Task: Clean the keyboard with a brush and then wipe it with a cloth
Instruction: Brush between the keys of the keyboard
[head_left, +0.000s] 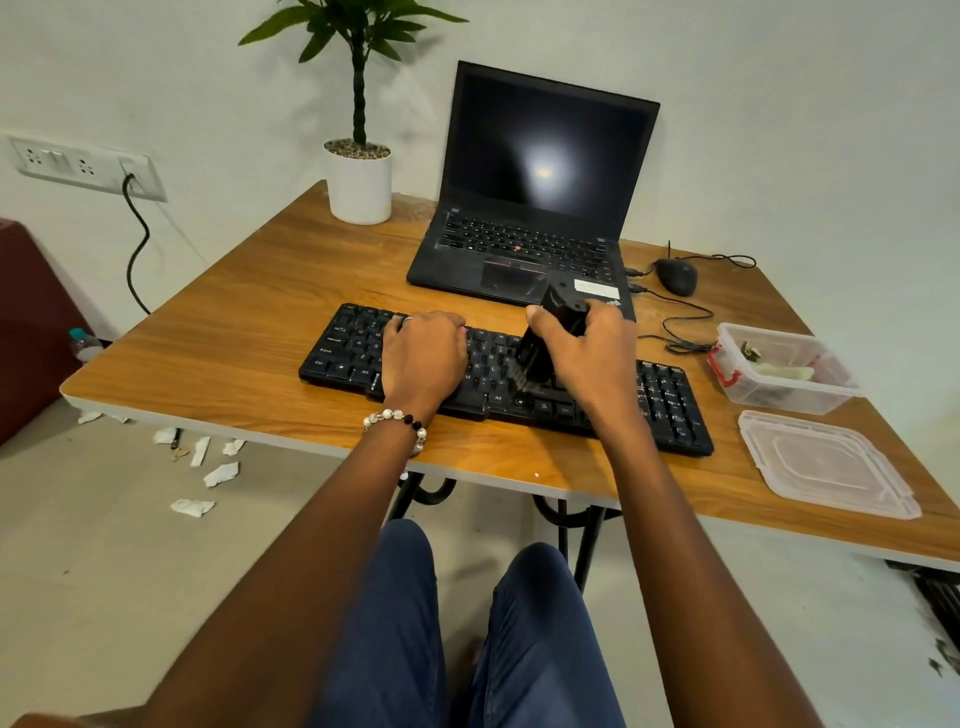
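A black keyboard (670, 402) lies across the front of the wooden table (249, 343). My left hand (423, 356) rests flat on the left half of the keys, fingers spread, holding nothing. My right hand (589, 345) grips a black brush (540, 345) held nearly upright, its dark bristles touching the keys near the middle of the keyboard. No cloth is clearly visible; a pale item lies inside the clear box at the right.
An open black laptop (540, 171) stands behind the keyboard, a potted plant (358, 176) to its left, a wired mouse (675, 276) to its right. A clear plastic box (784, 366) and its lid (826, 462) sit at the right edge. Paper scraps (208, 467) litter the floor.
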